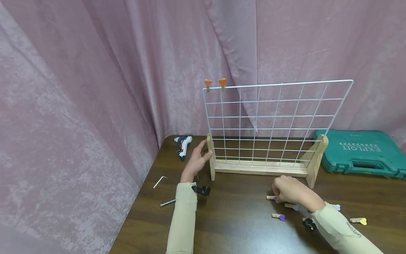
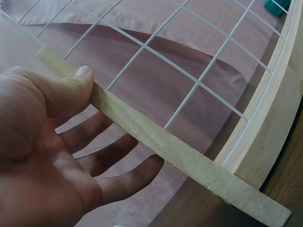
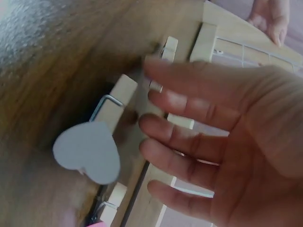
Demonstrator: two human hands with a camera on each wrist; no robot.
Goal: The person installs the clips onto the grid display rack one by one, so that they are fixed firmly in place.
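A white wire grid [image 1: 269,115] stands in a wooden base with two upright side pieces. My left hand [image 1: 196,160] holds the left wooden side piece [image 2: 156,137], thumb on its near face and fingers behind. Down at the tabletop, my right hand [image 1: 290,190] has its fingertips at the heart end of a small wooden clothespin [image 1: 270,198] with a purple heart. The thumb covers part of that clothespin in the right wrist view; I cannot tell whether it is pinched. Close by lies a clothespin with a pale heart [image 3: 90,151]. Two orange-heart clothespins [image 1: 222,83] sit on the grid's top left.
Another purple-heart clothespin [image 1: 279,217] and a yellow-heart one [image 1: 358,221] lie on the brown table [image 1: 234,218]. A green tool case [image 1: 358,151] is behind on the right. To the left are a glue gun [image 1: 183,146], a hex key [image 1: 159,181] and a bolt [image 1: 168,203].
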